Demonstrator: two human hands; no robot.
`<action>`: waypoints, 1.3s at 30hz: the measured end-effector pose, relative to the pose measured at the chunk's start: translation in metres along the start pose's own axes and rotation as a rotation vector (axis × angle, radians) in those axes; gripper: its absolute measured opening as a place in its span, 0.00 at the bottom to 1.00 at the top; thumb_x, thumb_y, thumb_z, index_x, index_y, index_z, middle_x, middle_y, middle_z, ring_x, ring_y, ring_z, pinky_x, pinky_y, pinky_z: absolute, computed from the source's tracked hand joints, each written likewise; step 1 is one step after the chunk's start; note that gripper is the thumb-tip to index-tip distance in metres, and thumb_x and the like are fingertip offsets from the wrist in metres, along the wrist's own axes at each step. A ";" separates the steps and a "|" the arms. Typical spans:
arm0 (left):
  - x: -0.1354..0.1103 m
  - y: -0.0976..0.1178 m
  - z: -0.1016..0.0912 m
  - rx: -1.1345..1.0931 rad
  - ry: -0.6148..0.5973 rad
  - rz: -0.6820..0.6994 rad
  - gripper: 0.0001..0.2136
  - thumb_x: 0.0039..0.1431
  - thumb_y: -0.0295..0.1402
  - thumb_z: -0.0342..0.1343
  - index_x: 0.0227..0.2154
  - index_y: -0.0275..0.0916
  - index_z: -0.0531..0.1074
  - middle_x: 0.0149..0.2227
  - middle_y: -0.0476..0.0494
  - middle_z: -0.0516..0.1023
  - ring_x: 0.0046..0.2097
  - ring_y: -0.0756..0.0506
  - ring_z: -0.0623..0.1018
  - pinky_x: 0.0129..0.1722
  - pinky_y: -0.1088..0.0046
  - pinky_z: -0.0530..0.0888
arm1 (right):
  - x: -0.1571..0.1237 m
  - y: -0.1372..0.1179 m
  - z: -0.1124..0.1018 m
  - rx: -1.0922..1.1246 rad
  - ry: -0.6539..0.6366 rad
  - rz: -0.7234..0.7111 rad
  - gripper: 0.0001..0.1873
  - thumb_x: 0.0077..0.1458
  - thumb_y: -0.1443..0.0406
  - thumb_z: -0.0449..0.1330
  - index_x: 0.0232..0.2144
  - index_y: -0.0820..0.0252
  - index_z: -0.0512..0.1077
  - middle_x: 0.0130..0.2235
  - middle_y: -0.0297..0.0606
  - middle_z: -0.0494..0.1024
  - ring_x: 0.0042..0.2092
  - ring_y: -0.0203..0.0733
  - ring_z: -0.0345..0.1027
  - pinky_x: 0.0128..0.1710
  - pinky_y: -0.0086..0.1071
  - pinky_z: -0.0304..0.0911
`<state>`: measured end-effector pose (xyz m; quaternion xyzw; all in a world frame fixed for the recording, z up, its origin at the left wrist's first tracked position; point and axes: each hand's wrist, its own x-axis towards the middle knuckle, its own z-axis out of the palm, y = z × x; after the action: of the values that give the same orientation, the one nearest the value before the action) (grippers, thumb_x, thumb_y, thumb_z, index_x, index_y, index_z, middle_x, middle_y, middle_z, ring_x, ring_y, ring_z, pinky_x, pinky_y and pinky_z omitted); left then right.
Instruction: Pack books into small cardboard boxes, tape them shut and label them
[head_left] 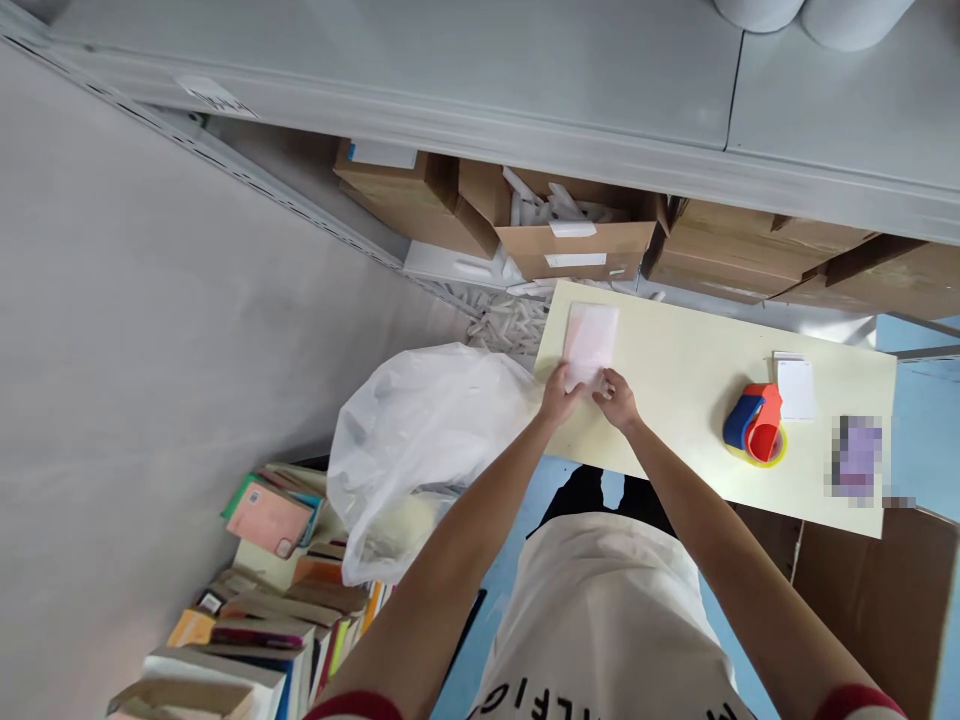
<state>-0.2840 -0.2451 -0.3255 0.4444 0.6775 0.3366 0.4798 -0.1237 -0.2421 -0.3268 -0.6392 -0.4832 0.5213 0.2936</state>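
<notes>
A flat, pinkish packet in a whitish translucent wrapping (591, 340) lies on the cream tabletop (675, 370), near its left end. My left hand (559, 398) is closed on the packet's near left corner, with the thumb lying toward its near edge. At the near right corner, my right hand (618, 400) pinches the wrapping between thumb and fingers. What is inside the wrapping shows only as a faint pink shape.
A red and blue tape dispenser (756, 425) and white paper slips (795, 388) sit to the right, beside a blurred purple item (858, 458). A large white plastic bag (427, 420) and stacked books (270, 620) are left. Cardboard boxes (577, 250) stand under a grey shelf (480, 80).
</notes>
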 end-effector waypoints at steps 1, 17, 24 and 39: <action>0.010 -0.002 -0.003 -0.010 0.000 0.000 0.27 0.51 0.33 0.62 0.56 0.40 0.66 0.61 0.38 0.67 0.63 0.37 0.65 0.64 0.56 0.59 | 0.008 -0.003 0.003 0.020 -0.009 -0.002 0.34 0.43 0.63 0.65 0.56 0.54 0.69 0.62 0.43 0.65 0.56 0.50 0.67 0.56 0.46 0.65; -0.002 -0.013 0.007 -0.066 0.038 0.149 0.40 0.52 0.34 0.64 0.65 0.41 0.50 0.72 0.38 0.38 0.71 0.36 0.41 0.69 0.56 0.46 | -0.006 -0.003 -0.001 0.060 -0.134 -0.043 0.39 0.44 0.61 0.67 0.59 0.44 0.63 0.66 0.37 0.59 0.67 0.50 0.53 0.63 0.52 0.56; -0.092 -0.003 0.009 -0.140 -0.010 -0.112 0.25 0.51 0.34 0.60 0.54 0.41 0.67 0.65 0.35 0.61 0.66 0.34 0.61 0.62 0.53 0.63 | -0.094 0.000 -0.047 0.098 -0.076 0.147 0.27 0.46 0.58 0.63 0.51 0.51 0.69 0.54 0.43 0.74 0.43 0.46 0.75 0.43 0.43 0.72; -0.264 0.017 0.016 -0.074 0.092 -0.218 0.17 0.50 0.43 0.56 0.40 0.39 0.72 0.45 0.33 0.79 0.47 0.35 0.78 0.48 0.60 0.73 | -0.179 -0.028 -0.079 0.188 -0.315 0.023 0.22 0.33 0.51 0.69 0.30 0.57 0.75 0.28 0.37 0.78 0.27 0.40 0.69 0.30 0.36 0.66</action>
<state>-0.2255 -0.4823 -0.2230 0.3342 0.7300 0.3273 0.4983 -0.0555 -0.3873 -0.2115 -0.5247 -0.4651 0.6612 0.2669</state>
